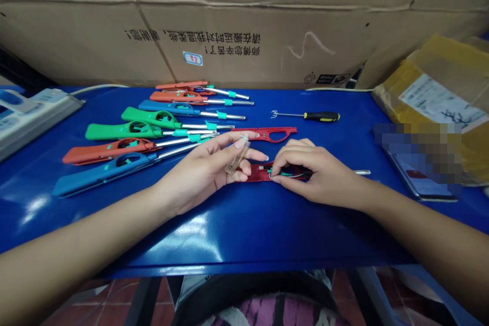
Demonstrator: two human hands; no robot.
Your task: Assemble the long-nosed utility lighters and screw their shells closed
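Observation:
Between the thumb and fingers of my left hand (214,163) is a small clear plastic tank (237,158). My right hand (315,170) has its thumb and forefinger pinched at a thin wire over an opened red lighter half (256,173), which lies on the blue table with green and black parts inside. The metal tube tip (362,172) of this lighter sticks out beyond my right hand. Another red shell half (277,135) with an oval opening lies just behind. My left fingertips are close to the left end of the opened lighter.
Several blue, orange and green lighters (118,130) lie at the left and back. A black-and-yellow screwdriver (323,116) is behind my right hand. A phone (420,168), a taped package (439,91), a power strip (34,117) and a large carton (229,20) stand around the table (229,244).

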